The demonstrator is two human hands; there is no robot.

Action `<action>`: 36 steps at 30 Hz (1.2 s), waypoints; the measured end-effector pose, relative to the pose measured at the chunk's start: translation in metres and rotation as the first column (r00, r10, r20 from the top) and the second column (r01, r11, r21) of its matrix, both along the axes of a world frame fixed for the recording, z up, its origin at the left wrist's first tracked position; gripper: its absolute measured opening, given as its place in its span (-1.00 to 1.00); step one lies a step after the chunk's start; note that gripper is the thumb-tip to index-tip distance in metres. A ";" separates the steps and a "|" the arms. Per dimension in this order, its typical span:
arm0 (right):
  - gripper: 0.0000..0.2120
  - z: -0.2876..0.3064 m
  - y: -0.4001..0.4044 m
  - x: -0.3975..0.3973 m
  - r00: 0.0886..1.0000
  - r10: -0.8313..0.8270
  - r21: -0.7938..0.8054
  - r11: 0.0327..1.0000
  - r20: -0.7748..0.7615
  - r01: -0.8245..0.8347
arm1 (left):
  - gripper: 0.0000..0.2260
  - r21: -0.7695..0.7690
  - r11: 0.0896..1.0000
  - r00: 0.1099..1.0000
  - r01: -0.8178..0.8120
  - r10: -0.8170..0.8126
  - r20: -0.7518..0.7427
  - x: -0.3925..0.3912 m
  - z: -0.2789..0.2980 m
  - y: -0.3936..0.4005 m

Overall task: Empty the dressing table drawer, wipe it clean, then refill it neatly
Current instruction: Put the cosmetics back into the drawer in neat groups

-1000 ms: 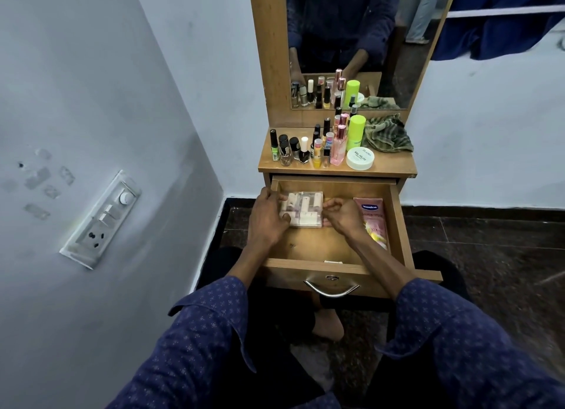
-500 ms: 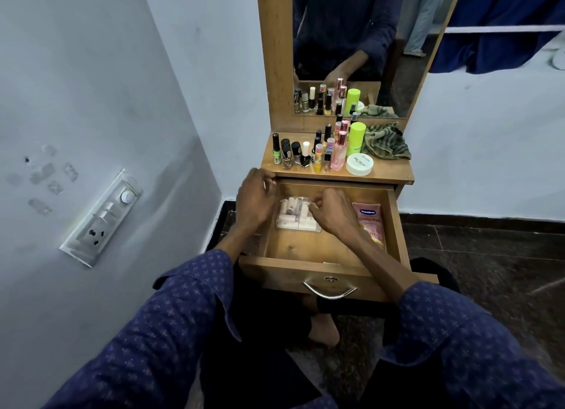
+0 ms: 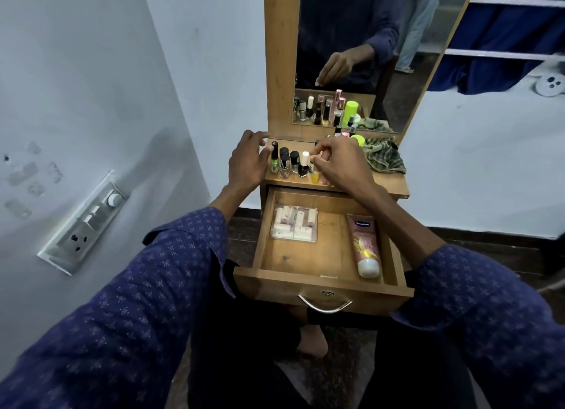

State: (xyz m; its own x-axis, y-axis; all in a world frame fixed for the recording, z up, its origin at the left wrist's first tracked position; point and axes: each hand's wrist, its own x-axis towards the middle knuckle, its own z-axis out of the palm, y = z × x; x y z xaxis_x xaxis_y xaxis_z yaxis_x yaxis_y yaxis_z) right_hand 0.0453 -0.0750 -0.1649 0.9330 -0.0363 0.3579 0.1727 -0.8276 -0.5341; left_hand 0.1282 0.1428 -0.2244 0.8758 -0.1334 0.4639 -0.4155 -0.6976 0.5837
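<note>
The dressing table top [image 3: 394,184] carries small bottles [image 3: 286,161] and a cloth [image 3: 385,159].

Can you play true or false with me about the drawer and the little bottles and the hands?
1. The drawer is shut. False: it is pulled open.
2. A pink tube lies in the drawer on the right side. True.
3. The clear box is on the tabletop. False: it lies in the drawer, back left.
4. The green cloth is on the tabletop. True.
5. Both hands are in the drawer. False: left hand and right hand are up by the bottles.
</note>
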 end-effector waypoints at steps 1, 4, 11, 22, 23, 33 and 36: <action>-0.91 -0.001 0.003 0.002 1.000 0.011 -0.017 1.000 0.001 -0.011 | -0.66 0.006 1.000 1.000 0.001 -0.001 -0.002 0.002 0.000 -0.001; -0.82 -0.007 0.014 0.009 0.999 0.038 -0.038 0.999 -0.004 -0.038 | -0.70 0.022 1.000 1.000 -0.010 0.011 -0.017 0.006 -0.002 -0.004; -0.71 -0.013 0.044 0.020 0.997 0.077 -0.133 0.988 -0.026 -0.080 | -0.78 -0.020 0.999 0.999 -0.042 0.041 -0.032 0.006 -0.004 -0.008; -0.75 -0.020 0.054 0.026 0.999 0.037 -0.198 0.979 -0.015 -0.039 | -0.95 -0.208 0.977 0.996 -0.050 0.035 -0.078 -0.025 -0.017 0.008; -0.75 -0.021 0.054 0.025 0.999 0.039 -0.191 0.981 -0.017 -0.041 | -0.94 -0.220 0.975 0.996 -0.046 0.027 -0.087 -0.028 -0.019 0.009; -0.76 -0.043 0.029 -0.020 0.987 0.107 -0.138 0.983 -0.119 -0.123 | -0.96 -0.172 0.982 0.970 0.081 -0.117 -0.212 -0.069 -0.035 0.006; -0.76 -0.061 0.013 -0.042 0.978 0.097 -0.148 0.981 -0.184 -0.125 | -0.97 -0.087 0.984 0.952 0.156 -0.174 -0.253 -0.083 -0.048 0.006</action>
State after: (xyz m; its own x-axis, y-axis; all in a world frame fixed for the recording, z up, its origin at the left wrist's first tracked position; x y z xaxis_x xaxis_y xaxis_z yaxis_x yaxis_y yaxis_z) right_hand 0.0031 -0.0624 -0.2255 0.9766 0.1146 0.1819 0.1836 -0.8849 -0.4280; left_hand 0.0451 0.1485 -0.2729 0.9351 -0.2633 0.2373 -0.3506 -0.5889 0.7282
